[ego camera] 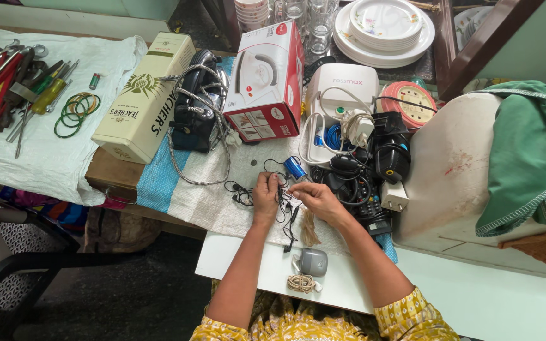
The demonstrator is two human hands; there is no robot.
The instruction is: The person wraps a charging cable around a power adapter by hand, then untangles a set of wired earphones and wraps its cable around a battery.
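Both forearms reach forward over the table (248,265), bent inward so the 2 hands meet above the woven mat (203,196). The left hand (265,194) is curled closed, pinching a tangled black earphone cable (285,205). The right hand (314,197) has its fingertips closed on the same cable, just beside a small blue cylinder (296,168).

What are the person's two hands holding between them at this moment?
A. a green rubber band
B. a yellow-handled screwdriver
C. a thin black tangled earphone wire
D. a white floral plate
C: the left hand and the right hand both pinch the thin black tangled earphone wire over the woven sack cloth; the tools, bands and plates lie far from the hands.
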